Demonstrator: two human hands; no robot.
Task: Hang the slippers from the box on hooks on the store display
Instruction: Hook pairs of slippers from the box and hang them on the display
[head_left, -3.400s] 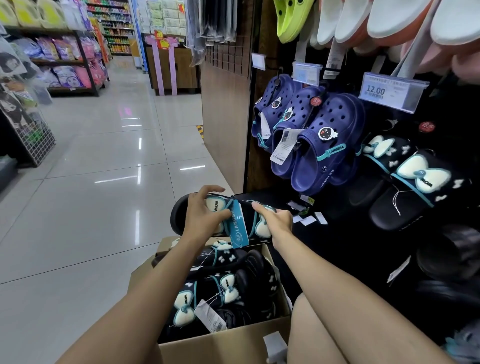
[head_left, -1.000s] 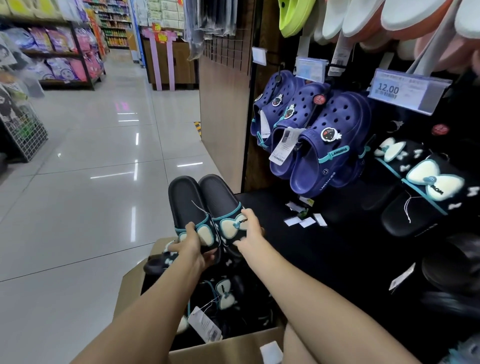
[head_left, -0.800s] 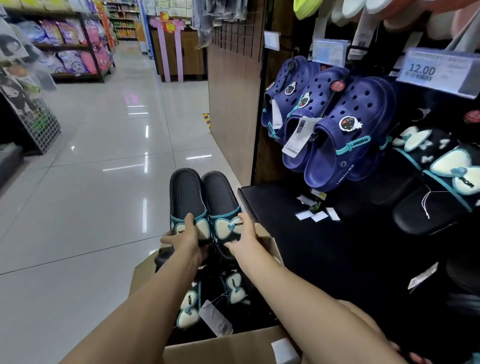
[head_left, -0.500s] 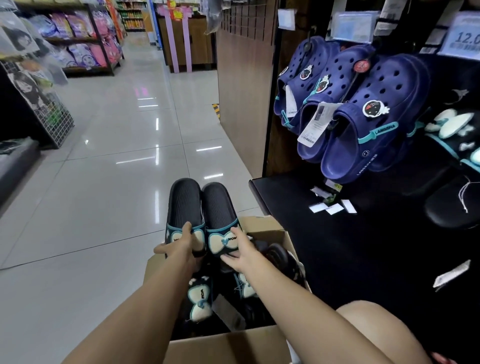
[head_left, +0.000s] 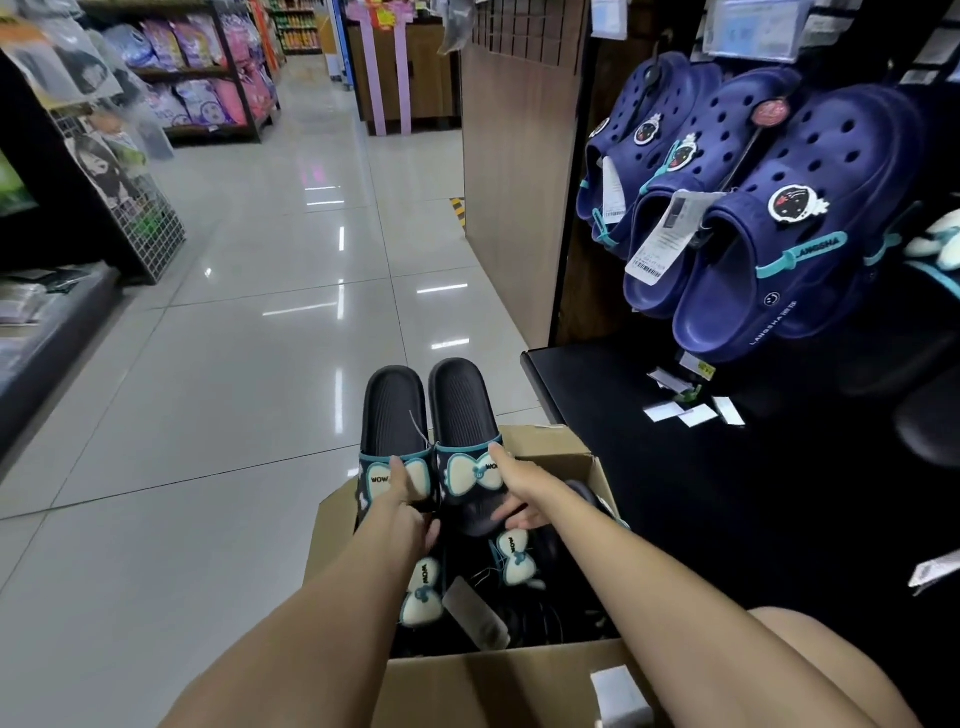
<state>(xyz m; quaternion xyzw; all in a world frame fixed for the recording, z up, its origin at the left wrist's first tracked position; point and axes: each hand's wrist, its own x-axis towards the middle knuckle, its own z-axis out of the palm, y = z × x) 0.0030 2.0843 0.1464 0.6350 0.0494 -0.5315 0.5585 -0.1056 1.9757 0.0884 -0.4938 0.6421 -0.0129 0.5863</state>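
Note:
I hold a pair of black slippers (head_left: 426, 410) with cream bows side by side, soles away from me, above the open cardboard box (head_left: 524, 680). My left hand (head_left: 402, 501) grips the left slipper at its strap, thumb on the bow. My right hand (head_left: 519, 491) grips the right slipper at its toe end, thumb over the bow. More black bow slippers (head_left: 498, 577) and a tag lie in the box. The store display (head_left: 779, 467) stands to the right, dark, with navy clogs (head_left: 769, 218) hanging on hooks.
A black base shelf (head_left: 649, 441) of the display carries small white labels (head_left: 691, 413). A wooden end panel (head_left: 511, 156) stands behind it. Glossy tiled aisle floor (head_left: 234, 364) stretches left, with a wire rack (head_left: 140, 218) and stocked shelves (head_left: 197, 78) beyond. My knee (head_left: 831, 670) is at bottom right.
The pair went from lying crosswise in my hands to standing side by side, heels up. My view tilted down and left, so the upper hanging slippers left the frame.

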